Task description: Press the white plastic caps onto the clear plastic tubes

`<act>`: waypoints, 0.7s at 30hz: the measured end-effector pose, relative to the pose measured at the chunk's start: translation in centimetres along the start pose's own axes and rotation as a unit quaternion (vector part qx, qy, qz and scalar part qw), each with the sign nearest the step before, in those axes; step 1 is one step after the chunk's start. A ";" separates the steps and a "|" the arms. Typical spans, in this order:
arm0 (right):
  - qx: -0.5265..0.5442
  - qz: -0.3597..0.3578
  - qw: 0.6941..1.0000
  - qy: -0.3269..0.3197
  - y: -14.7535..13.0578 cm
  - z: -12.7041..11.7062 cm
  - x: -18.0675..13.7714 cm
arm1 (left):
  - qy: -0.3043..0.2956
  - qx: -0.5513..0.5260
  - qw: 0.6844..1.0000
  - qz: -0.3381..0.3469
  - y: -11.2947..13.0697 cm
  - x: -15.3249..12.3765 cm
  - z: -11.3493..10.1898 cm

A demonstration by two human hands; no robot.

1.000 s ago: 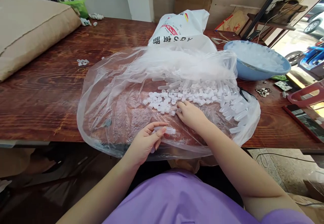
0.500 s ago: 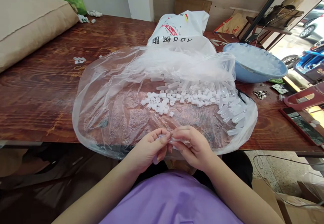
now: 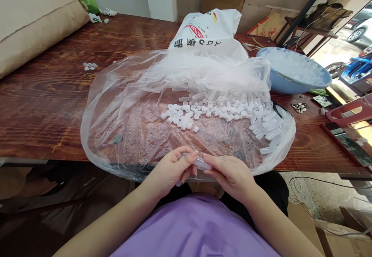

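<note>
Between my two hands, just over the table's front edge, is a small translucent plastic tube (image 3: 201,162). My left hand (image 3: 174,166) grips its left end with thumb and fingers. Another pale piece (image 3: 179,183) pokes out below that palm; I cannot make out its kind. My right hand (image 3: 229,170) has its fingertips closed on the tube's right end. Beyond the hands, small white caps (image 3: 186,115) lie heaped on a clear plastic bag (image 3: 139,133). Several similar tubes (image 3: 270,127) are piled to the right of the caps.
A blue basin (image 3: 299,82) full of translucent pieces stands at the right. Behind the caps is a white printed sack (image 3: 206,32). A large tan sack (image 3: 37,24) lies at the far left. A red-edged phone-like device (image 3: 348,142) and a pink stool (image 3: 351,109) are at the right.
My right hand has moved slightly right and flattened, its fingers now along the tube's right end. More of the tube shows between the hands. My left hand keeps its grip.
</note>
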State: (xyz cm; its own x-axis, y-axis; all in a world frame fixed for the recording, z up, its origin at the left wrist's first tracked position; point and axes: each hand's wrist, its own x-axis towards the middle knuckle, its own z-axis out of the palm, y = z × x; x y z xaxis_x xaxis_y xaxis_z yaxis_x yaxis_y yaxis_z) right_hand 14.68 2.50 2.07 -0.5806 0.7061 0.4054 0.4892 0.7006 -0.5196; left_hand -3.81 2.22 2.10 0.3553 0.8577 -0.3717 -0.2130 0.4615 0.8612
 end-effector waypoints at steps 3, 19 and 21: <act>0.022 0.128 0.992 0.003 -0.2 0.7 -0.2 | 0.021 0.064 0.997 0.021 0.2 -0.5 0.6; 0.049 0.170 0.983 0.053 -1.0 2.0 0.3 | 0.021 0.079 0.995 0.058 -0.4 -0.9 1.2; 0.170 0.232 0.957 0.033 -1.4 2.6 0.6 | 0.024 0.126 0.987 0.097 -0.5 -0.9 1.0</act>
State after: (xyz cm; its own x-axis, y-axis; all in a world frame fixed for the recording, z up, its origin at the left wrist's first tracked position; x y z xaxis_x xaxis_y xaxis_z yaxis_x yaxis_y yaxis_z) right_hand 12.02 1.67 1.06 -0.3046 0.9458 0.1125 0.4381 0.2440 -0.8652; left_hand -3.12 0.97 2.36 0.2849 0.9370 -0.2021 -0.0372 0.2215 0.9745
